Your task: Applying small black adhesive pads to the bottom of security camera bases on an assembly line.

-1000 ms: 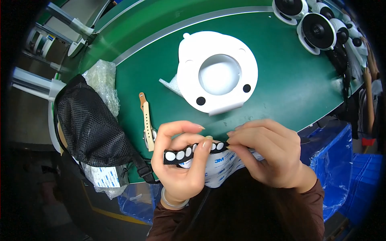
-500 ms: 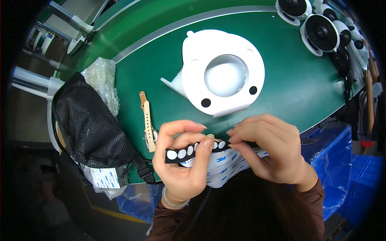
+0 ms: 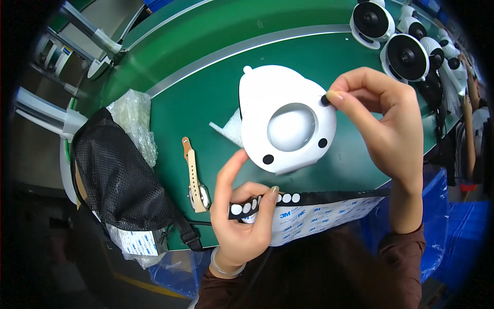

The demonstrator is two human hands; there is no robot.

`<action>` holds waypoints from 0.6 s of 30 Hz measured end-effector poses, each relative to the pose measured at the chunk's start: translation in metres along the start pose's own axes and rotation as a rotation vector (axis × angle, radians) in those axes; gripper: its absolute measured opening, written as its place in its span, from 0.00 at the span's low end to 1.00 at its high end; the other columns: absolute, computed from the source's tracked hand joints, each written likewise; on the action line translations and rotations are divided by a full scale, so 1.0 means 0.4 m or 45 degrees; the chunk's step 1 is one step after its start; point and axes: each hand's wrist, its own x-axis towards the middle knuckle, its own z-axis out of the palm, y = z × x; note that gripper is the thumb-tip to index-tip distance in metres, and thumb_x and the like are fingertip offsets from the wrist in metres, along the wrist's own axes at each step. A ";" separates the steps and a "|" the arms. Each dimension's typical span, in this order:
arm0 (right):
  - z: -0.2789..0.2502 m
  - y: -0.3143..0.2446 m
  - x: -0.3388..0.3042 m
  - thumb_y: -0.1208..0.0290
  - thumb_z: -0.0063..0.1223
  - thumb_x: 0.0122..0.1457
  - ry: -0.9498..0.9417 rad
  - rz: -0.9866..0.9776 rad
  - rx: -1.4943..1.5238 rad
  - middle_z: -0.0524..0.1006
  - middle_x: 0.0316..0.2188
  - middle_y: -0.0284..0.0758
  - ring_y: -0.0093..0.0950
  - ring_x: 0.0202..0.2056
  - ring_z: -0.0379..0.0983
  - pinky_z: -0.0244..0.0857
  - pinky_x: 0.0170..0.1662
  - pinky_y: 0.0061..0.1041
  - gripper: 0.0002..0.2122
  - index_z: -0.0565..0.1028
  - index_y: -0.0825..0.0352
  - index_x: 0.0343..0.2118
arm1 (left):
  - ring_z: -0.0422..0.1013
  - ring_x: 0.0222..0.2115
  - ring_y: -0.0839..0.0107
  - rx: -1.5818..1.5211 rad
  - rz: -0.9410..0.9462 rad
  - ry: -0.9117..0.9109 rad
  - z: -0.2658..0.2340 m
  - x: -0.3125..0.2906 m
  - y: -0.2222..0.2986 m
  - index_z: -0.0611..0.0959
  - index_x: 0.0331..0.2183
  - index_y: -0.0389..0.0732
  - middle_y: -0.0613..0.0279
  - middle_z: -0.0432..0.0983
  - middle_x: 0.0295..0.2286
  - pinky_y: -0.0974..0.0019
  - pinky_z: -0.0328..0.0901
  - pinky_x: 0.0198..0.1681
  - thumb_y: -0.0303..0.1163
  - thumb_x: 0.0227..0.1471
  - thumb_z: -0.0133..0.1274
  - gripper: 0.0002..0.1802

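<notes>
Right hand (image 3: 383, 121) pinches a small black pad (image 3: 325, 100) against the rim of the white base (image 3: 285, 121) on the green tabletop (image 3: 206, 98). Left hand (image 3: 242, 216) is closed on the pad strip (image 3: 309, 198). With only fingertips steadying it, I'd guess the pad could land crooked, or the strip could sag and fold.

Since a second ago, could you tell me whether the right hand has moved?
Yes: the right hand left the black strip and went up to the white housing.
</notes>
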 end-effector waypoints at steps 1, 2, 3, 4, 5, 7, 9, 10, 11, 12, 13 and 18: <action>-0.001 0.002 0.005 0.77 0.52 0.51 -0.066 0.067 -0.020 0.75 0.23 0.33 0.18 0.28 0.73 0.65 0.33 0.13 0.05 0.73 0.74 0.26 | 0.69 0.23 0.80 0.003 0.008 -0.028 0.001 0.003 0.001 0.60 0.49 0.26 0.58 0.73 0.19 0.81 0.60 0.32 0.13 0.41 0.49 0.30; 0.003 0.003 0.005 0.76 0.52 0.51 -0.056 0.022 -0.033 0.75 0.22 0.32 0.17 0.25 0.72 0.65 0.32 0.13 0.05 0.73 0.74 0.26 | 0.69 0.23 0.79 0.011 0.010 -0.052 -0.003 0.002 0.002 0.60 0.49 0.26 0.58 0.73 0.19 0.80 0.60 0.32 0.13 0.40 0.49 0.31; 0.005 0.001 0.006 0.76 0.52 0.51 -0.063 0.019 -0.030 0.75 0.22 0.32 0.17 0.25 0.72 0.65 0.32 0.13 0.05 0.73 0.74 0.26 | 0.70 0.23 0.79 -0.005 0.022 -0.059 -0.005 0.001 -0.001 0.60 0.49 0.26 0.58 0.74 0.20 0.80 0.60 0.33 0.13 0.40 0.50 0.31; 0.006 -0.003 0.008 0.77 0.52 0.51 -0.071 -0.003 -0.047 0.75 0.22 0.32 0.17 0.25 0.72 0.65 0.32 0.13 0.05 0.73 0.73 0.26 | 0.70 0.23 0.79 -0.002 0.019 -0.051 -0.007 0.000 -0.003 0.60 0.49 0.26 0.58 0.74 0.20 0.80 0.60 0.33 0.13 0.40 0.50 0.31; 0.004 -0.006 0.009 0.77 0.52 0.50 -0.071 -0.020 -0.069 0.75 0.22 0.32 0.17 0.25 0.72 0.65 0.31 0.13 0.04 0.73 0.73 0.26 | 0.70 0.23 0.79 -0.008 0.022 -0.046 -0.004 0.001 -0.005 0.60 0.49 0.26 0.58 0.74 0.20 0.80 0.60 0.32 0.13 0.40 0.50 0.31; 0.003 -0.009 0.011 0.77 0.52 0.50 -0.075 -0.009 -0.083 0.75 0.22 0.32 0.17 0.25 0.72 0.65 0.32 0.13 0.04 0.73 0.73 0.26 | 0.70 0.23 0.79 -0.016 0.022 -0.041 -0.004 0.004 -0.006 0.60 0.49 0.26 0.58 0.74 0.20 0.80 0.60 0.32 0.13 0.40 0.50 0.32; 0.002 -0.008 0.011 0.77 0.52 0.50 -0.081 0.002 -0.093 0.75 0.22 0.31 0.17 0.25 0.72 0.65 0.32 0.13 0.04 0.73 0.73 0.25 | 0.70 0.23 0.79 -0.004 0.027 -0.053 -0.004 0.005 -0.004 0.60 0.50 0.26 0.58 0.74 0.19 0.80 0.60 0.32 0.13 0.40 0.51 0.32; 0.002 -0.007 0.011 0.77 0.52 0.50 -0.078 -0.014 -0.100 0.75 0.22 0.31 0.17 0.25 0.72 0.65 0.32 0.13 0.04 0.73 0.73 0.25 | 0.70 0.23 0.79 -0.004 0.025 -0.052 -0.005 0.003 -0.004 0.60 0.50 0.26 0.58 0.74 0.19 0.80 0.60 0.32 0.13 0.40 0.51 0.32; 0.001 -0.005 0.014 0.77 0.52 0.50 -0.072 -0.035 -0.105 0.75 0.22 0.31 0.17 0.25 0.72 0.65 0.32 0.13 0.04 0.73 0.73 0.25 | 0.70 0.23 0.79 -0.008 0.032 -0.059 -0.005 0.005 -0.004 0.60 0.50 0.26 0.58 0.74 0.19 0.80 0.60 0.32 0.13 0.40 0.51 0.32; 0.002 -0.005 0.013 0.77 0.52 0.50 -0.072 -0.038 -0.104 0.75 0.22 0.31 0.17 0.25 0.72 0.65 0.32 0.13 0.04 0.73 0.73 0.25 | 0.69 0.23 0.79 -0.012 0.038 -0.067 -0.005 0.007 -0.004 0.60 0.50 0.26 0.59 0.74 0.19 0.80 0.60 0.32 0.14 0.40 0.51 0.32; 0.002 -0.006 0.012 0.78 0.52 0.50 -0.075 -0.031 -0.108 0.75 0.22 0.32 0.17 0.25 0.72 0.65 0.32 0.13 0.04 0.73 0.73 0.25 | 0.69 0.23 0.79 -0.011 0.042 -0.064 -0.006 0.007 -0.004 0.60 0.50 0.26 0.59 0.74 0.19 0.80 0.60 0.32 0.14 0.40 0.51 0.32; 0.007 -0.006 0.006 0.78 0.52 0.50 -0.056 -0.088 -0.188 0.75 0.22 0.32 0.17 0.25 0.72 0.66 0.31 0.13 0.03 0.73 0.73 0.25 | 0.69 0.22 0.80 0.010 0.034 -0.068 -0.007 0.006 0.000 0.61 0.49 0.27 0.60 0.73 0.17 0.80 0.59 0.32 0.14 0.40 0.51 0.32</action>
